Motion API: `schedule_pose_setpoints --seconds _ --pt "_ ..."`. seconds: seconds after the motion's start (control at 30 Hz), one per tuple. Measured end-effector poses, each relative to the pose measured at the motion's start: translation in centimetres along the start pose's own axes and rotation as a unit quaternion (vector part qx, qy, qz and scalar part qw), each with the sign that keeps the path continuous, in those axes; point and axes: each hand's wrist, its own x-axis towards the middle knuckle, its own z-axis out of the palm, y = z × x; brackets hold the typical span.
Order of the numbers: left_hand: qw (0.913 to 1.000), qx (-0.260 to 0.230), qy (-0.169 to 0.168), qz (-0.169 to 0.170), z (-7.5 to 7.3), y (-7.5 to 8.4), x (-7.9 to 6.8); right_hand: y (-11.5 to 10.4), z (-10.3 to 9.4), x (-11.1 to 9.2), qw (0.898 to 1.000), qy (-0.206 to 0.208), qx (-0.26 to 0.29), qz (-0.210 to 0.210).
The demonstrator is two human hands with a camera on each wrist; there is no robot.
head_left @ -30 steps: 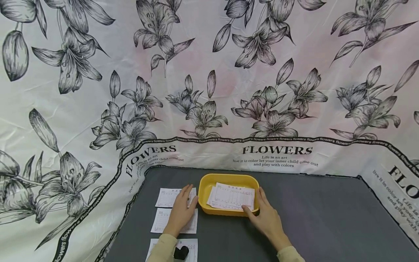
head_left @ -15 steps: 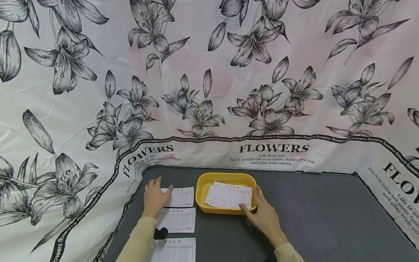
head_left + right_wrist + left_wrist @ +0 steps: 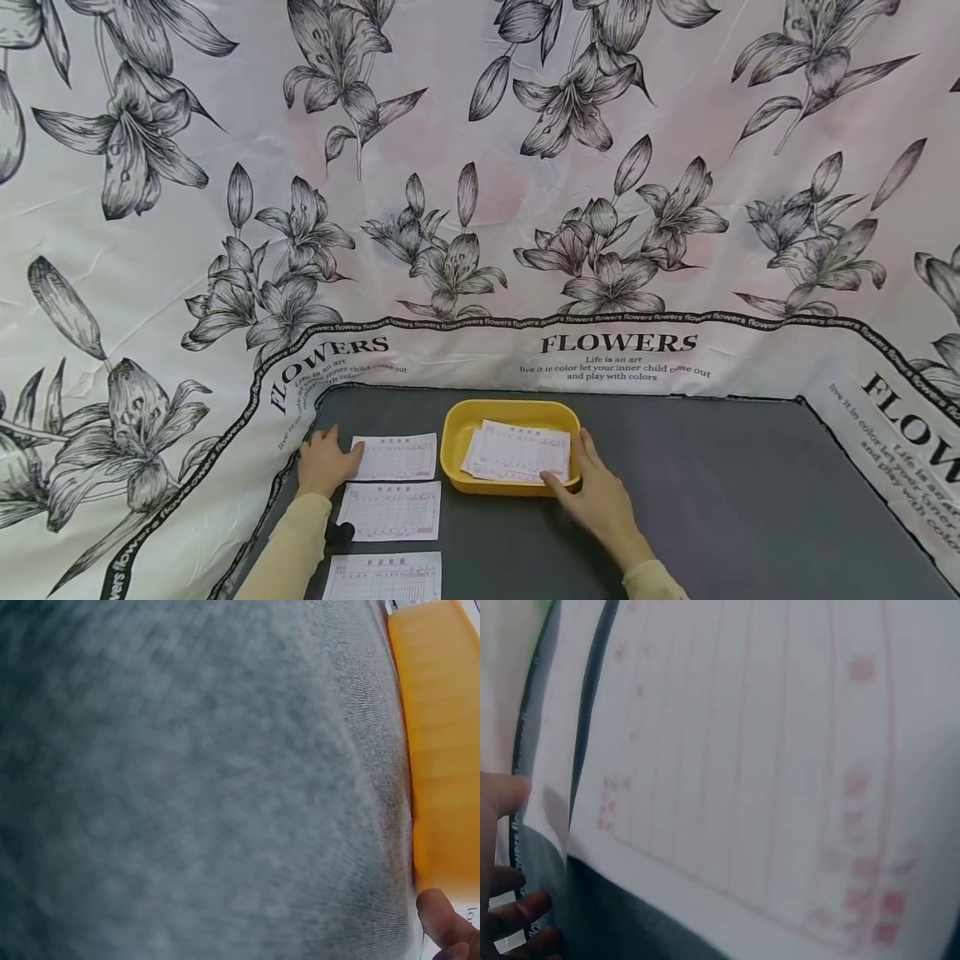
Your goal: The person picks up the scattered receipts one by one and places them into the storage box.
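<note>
The far slip [image 3: 393, 457] lies on the tabletop [image 3: 750, 500] left of the yellow tray [image 3: 498, 488], and the left grip [image 3: 322, 464], spread and holding nothing, could crease it by pushing its edge, while the right grip [image 3: 602, 502] holds the tray's corner.

Sheets [image 3: 389, 512] left, tray [image 3: 495, 489] right

We see three sheets in a near-to-far row left of the tray, a pile [image 3: 523, 451] inside it, the left hand [image 3: 323, 467] by the left edge of the far sheet [image 3: 395, 457], the right hand [image 3: 598, 502] at the tray's right end.
</note>
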Motion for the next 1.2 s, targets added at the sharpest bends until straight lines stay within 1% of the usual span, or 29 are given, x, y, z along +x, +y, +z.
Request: schedule_pose_setpoints --seconds 0.1,0.23,0.33,0.43,0.67,0.77,1.0,1.2 --pt "0.9999 0.002 -0.013 -0.003 -0.2 -0.5 0.3 -0.1 0.1 -0.1 1.000 -0.001 -0.001 0.003" --pt "0.9992 0.026 -0.025 0.016 -0.3 -0.4 0.8 -0.2 0.2 -0.1 1.000 0.003 -0.002 0.005" --pt "0.9978 0.052 -0.029 0.029 -0.1 -0.4 0.9 -0.2 0.2 -0.2 1.000 0.001 -0.004 0.006" --pt "0.9970 0.065 -0.023 0.035 0.1 -0.4 0.9 -0.2 0.2 -0.2 1.000 0.000 -0.004 0.006" --pt "0.9974 0.063 -0.025 0.025 0.2 0.0 1.1 -0.5 0.1 -0.2 1.000 0.010 0.008 -0.001" --pt "0.9977 0.057 -0.018 0.032 0.3 0.1 1.2 -0.4 0.1 -0.1 1.000 0.012 0.011 -0.001" --pt "0.9976 0.048 0.012 0.049 0.9 0.0 1.2 -0.1 0.3 0.0 1.000 0.018 0.017 -0.004" --pt "0.9978 0.021 0.034 0.053 1.0 0.0 0.5 -0.1 0.4 0.0 1.000 0.018 0.021 -0.008"
